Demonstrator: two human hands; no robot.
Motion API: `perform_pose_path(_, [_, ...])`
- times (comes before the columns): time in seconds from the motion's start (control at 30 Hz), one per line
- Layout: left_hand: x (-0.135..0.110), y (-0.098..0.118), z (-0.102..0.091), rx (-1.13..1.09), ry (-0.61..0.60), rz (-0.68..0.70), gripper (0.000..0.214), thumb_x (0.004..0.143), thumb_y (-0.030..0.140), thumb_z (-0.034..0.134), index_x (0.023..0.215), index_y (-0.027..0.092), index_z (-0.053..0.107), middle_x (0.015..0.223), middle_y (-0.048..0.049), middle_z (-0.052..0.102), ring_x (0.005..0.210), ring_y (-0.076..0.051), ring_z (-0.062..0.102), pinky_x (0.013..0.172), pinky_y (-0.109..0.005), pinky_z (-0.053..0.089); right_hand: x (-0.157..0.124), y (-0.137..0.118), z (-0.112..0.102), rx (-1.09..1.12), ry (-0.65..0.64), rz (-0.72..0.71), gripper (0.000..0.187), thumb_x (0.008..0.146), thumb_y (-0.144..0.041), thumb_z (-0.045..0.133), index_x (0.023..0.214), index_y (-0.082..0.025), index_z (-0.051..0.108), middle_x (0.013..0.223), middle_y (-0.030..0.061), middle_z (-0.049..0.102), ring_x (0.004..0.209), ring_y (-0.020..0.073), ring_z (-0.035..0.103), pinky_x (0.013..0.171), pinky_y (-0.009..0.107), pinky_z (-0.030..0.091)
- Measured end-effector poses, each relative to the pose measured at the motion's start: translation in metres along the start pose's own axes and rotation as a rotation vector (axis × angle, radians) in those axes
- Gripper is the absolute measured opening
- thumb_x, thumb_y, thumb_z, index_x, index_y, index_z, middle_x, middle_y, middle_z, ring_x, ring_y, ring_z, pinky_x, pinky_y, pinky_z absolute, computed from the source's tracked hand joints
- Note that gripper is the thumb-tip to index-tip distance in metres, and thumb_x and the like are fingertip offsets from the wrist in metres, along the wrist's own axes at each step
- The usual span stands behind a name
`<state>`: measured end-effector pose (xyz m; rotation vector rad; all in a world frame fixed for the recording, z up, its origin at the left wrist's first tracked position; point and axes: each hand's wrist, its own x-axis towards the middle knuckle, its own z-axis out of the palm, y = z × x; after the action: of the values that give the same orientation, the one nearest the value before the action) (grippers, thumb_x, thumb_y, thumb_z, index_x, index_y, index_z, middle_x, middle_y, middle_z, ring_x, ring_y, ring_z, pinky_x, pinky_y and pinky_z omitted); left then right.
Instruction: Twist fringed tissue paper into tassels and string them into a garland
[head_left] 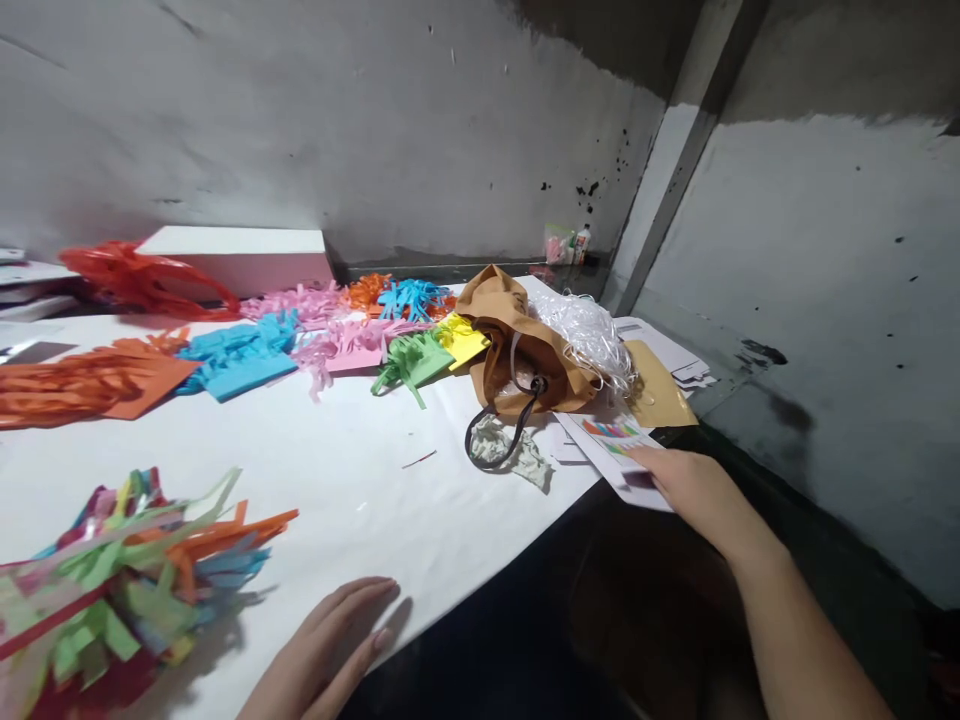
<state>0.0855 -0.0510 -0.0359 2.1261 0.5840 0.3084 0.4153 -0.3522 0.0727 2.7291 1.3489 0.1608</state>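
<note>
My right hand (690,492) grips the near edge of a printed white card (600,450) with a colourful picture, at the table's right edge. My fingertips lie over the card, and the thumb is hidden. Low in the middle, my left hand (337,640) rests by the table edge with its fingers stretched out and nothing in them. To its left lies a bunch of multicoloured paper tassels (127,590). Just beyond the card stands a brown bag (495,300) with a dark strap, beside a crumpled pale cloth or paper (514,450).
Fringed tissue bundles in orange (150,385), blue (247,365), pink (352,345), green (412,358) and yellow (461,340) line the white table (337,480). White string (581,325), a tan envelope (656,385), a white-and-pink box (247,260) and a red plastic bag (127,275) lie farther back.
</note>
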Motion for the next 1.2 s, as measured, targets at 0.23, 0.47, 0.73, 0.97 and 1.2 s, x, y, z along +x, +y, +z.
perform_pose_path(0.23, [-0.007, 0.024, 0.021, -0.609, -0.210, -0.017, 0.069, 0.078, 0.073, 0.059, 0.137, 0.037, 0.056, 0.140, -0.0080, 0.059, 0.125, -0.036, 0.058, 0.103, -0.049, 0.050, -0.121, -0.020, 0.009, 0.230, 0.569, -0.387, 0.053, 0.096, -0.017, 0.041, 0.147, -0.033, 0.045, 0.133, -0.0014, 0.064, 0.112, 0.0153, 0.068, 0.090, 0.023, 0.058])
perform_pose_path(0.47, [0.018, 0.081, 0.030, -1.192, 0.012, -0.032, 0.048, 0.087, 0.040, 0.070, 0.131, 0.023, 0.060, 0.130, -0.0109, 0.066, 0.115, -0.030, 0.064, 0.094, -0.037, 0.054, -0.069, -0.181, 0.098, 0.285, 0.673, -0.846, 0.039, 0.098, -0.015, 0.041, 0.134, -0.015, 0.058, 0.136, 0.0047, 0.062, 0.132, 0.0212, 0.053, 0.112, 0.039, 0.045])
perform_pose_path(0.73, [-0.019, 0.027, -0.021, -0.876, -0.106, 0.031, 0.034, 0.081, 0.034, 0.076, 0.111, 0.018, 0.074, 0.104, -0.0072, 0.075, 0.101, -0.025, 0.067, 0.092, -0.034, 0.051, -0.014, -0.231, 0.083, 1.341, 0.475, 0.017, 0.093, 0.090, -0.045, 0.065, 0.158, -0.023, 0.007, 0.154, 0.0198, 0.038, 0.130, 0.0294, 0.054, 0.099, 0.045, 0.053])
perform_pose_path(0.97, [-0.026, 0.026, -0.046, -1.088, -0.025, -0.161, 0.025, 0.082, 0.031, 0.076, 0.099, 0.013, 0.075, 0.090, -0.0088, 0.076, 0.083, -0.021, 0.069, 0.078, -0.030, 0.052, 0.005, -0.263, 0.073, 1.264, 0.643, -0.151, 0.089, 0.084, -0.026, 0.074, 0.155, -0.033, 0.021, 0.147, 0.0117, 0.046, 0.129, 0.0257, 0.053, 0.101, 0.043, 0.050])
perform_pose_path(1.2, [-0.022, 0.028, -0.040, -1.265, -0.124, -0.216, 0.018, 0.079, 0.019, 0.075, 0.096, 0.013, 0.075, 0.083, -0.0060, 0.076, 0.081, -0.020, 0.071, 0.076, -0.029, 0.053, 0.028, -0.237, 0.027, 0.521, 0.844, -0.459, 0.039, 0.087, -0.021, 0.073, 0.124, -0.030, 0.066, 0.118, 0.0085, 0.064, 0.117, 0.0304, 0.052, 0.101, 0.051, 0.036])
